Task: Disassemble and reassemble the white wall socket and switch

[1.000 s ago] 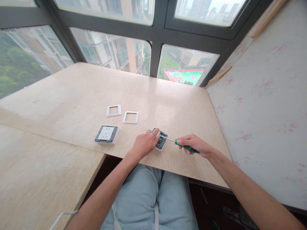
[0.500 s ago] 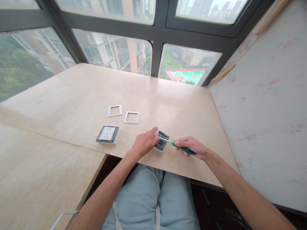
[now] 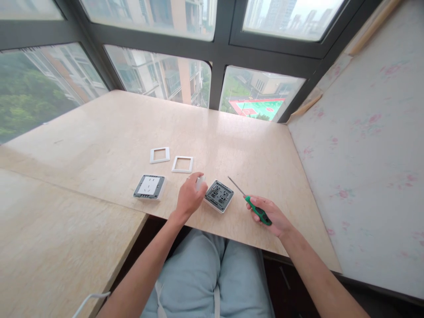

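Pinched in my left hand (image 3: 188, 198) is a small white cover panel (image 3: 200, 181), partly hidden by my fingers. Just right of it, a wall socket (image 3: 219, 197) lies on the counter with its dark grey inside facing up. My right hand (image 3: 266, 215) grips a screwdriver (image 3: 259, 211) by its green and black handle. The screwdriver's metal shaft points up and left, its tip in the air clear of the socket. Farther left lies a second wall socket (image 3: 149, 186) with its white face panel on.
Two white rectangular frames (image 3: 159, 155) (image 3: 183, 164) lie behind the sockets on the beige counter (image 3: 258, 154). Windows (image 3: 212, 53) bound the back and a papered wall (image 3: 367, 145) the right side. A white cable (image 3: 91, 300) lies at the lower left.
My left hand has moved left off the socket, taking the white panel with it and exposing the grey inside. The screwdriver has drawn back right, its tip out of the socket and raised.
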{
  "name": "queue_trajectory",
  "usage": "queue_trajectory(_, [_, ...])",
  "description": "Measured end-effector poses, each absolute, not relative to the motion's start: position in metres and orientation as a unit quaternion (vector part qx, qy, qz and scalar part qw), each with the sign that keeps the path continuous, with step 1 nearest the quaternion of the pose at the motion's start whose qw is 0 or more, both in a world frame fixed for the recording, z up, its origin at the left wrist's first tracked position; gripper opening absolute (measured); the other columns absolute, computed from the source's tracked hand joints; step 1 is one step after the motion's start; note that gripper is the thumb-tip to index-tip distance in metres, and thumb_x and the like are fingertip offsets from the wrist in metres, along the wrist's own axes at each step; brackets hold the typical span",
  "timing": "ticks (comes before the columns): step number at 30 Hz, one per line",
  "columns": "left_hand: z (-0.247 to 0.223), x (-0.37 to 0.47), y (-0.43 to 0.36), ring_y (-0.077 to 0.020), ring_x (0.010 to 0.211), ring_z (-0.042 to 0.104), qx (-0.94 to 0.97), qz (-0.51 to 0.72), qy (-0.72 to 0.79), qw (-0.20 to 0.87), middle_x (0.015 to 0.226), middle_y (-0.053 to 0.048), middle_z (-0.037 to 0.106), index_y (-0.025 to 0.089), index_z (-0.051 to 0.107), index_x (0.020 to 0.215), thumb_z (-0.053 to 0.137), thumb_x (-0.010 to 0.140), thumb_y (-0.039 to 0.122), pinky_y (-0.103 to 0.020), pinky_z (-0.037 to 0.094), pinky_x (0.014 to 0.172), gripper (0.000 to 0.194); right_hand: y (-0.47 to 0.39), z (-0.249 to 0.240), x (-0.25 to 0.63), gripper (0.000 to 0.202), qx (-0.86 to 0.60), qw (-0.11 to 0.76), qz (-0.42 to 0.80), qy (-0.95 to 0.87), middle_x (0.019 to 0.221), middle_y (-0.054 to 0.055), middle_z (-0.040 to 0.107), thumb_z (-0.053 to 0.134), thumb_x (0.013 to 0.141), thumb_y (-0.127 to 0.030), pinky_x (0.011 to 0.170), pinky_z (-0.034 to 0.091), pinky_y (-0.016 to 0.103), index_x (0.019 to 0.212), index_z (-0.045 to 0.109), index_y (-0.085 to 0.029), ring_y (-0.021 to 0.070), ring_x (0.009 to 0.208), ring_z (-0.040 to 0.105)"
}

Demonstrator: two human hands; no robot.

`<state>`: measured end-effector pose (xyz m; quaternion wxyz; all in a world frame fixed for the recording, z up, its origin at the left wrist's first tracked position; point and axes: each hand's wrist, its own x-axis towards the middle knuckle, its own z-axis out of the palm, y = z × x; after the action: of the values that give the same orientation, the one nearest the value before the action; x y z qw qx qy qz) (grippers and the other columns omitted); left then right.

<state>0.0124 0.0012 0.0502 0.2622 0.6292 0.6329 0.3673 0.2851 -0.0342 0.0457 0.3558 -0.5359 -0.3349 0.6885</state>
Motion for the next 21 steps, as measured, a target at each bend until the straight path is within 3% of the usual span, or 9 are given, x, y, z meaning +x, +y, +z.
queue_trajectory(3, [0.053,-0.003,0.001,-0.0174,0.065,0.062,0.514,0.412,0.649,0.381,0.076,0.0,0.064,0.021,0.06,0.096,0.055,0.078,0.031,-0.03,0.051,0.061,0.021,-0.043,0.041,0.28,0.039,-0.519,0.398,0.688,-0.315,0.077,0.0,0.065,0.081,0.071,-0.049,0.038,0.031,0.021,0.094,0.073,-0.019,0.0055,0.045,0.048])
queue_trajectory(6, [0.059,-0.019,0.001,-0.01,0.041,0.046,0.413,0.436,0.64,0.479,0.058,0.008,0.047,0.02,0.054,0.091,0.057,0.071,0.032,-0.02,0.031,0.039,0.023,-0.048,0.039,0.277,0.04,-0.517,0.43,0.68,-0.293,0.075,-0.001,0.064,0.082,0.07,-0.049,0.039,0.033,0.021,0.095,0.072,-0.019,0.0059,0.046,0.048])
queue_trajectory(9, [0.072,-0.038,0.002,-0.0092,0.043,0.052,0.398,0.459,0.628,0.486,0.068,0.005,0.054,0.02,0.049,0.093,0.059,0.068,0.033,-0.018,0.026,0.035,0.03,-0.05,0.035,0.28,0.04,-0.511,0.458,0.679,-0.262,0.074,-0.001,0.062,0.082,0.072,-0.048,0.041,0.035,0.022,0.099,0.071,-0.02,0.0066,0.048,0.046])
queue_trajectory(14, [0.096,-0.085,0.015,-0.0158,0.057,0.067,0.408,0.474,0.653,0.427,0.07,0.001,0.06,0.017,0.053,0.103,0.075,0.066,0.034,-0.017,0.038,0.038,0.046,-0.052,0.031,0.284,0.041,-0.486,0.478,0.695,-0.23,0.076,-0.001,0.061,0.081,0.075,-0.044,0.043,0.036,0.021,0.107,0.071,-0.021,0.0067,0.05,0.043])
queue_trajectory(18, [0.097,-0.136,0.034,-0.0149,0.056,0.065,0.449,0.404,0.737,0.303,0.065,0.002,0.06,0.014,0.057,0.109,0.073,0.071,0.035,-0.016,0.036,0.039,0.046,-0.054,0.03,0.283,0.043,-0.494,0.478,0.681,-0.252,0.077,-0.001,0.061,0.081,0.074,-0.047,0.044,0.038,0.023,0.107,0.071,-0.022,0.008,0.051,0.045])
queue_trajectory(21, [0.088,-0.166,0.048,-0.0148,0.057,0.065,0.455,0.355,0.769,0.276,0.072,-0.001,0.062,0.012,0.056,0.109,0.071,0.07,0.027,-0.017,0.038,0.04,0.044,-0.055,0.029,0.282,0.043,-0.498,0.481,0.675,-0.256,0.077,-0.001,0.061,0.08,0.074,-0.048,0.044,0.039,0.023,0.107,0.071,-0.023,0.0083,0.052,0.045])
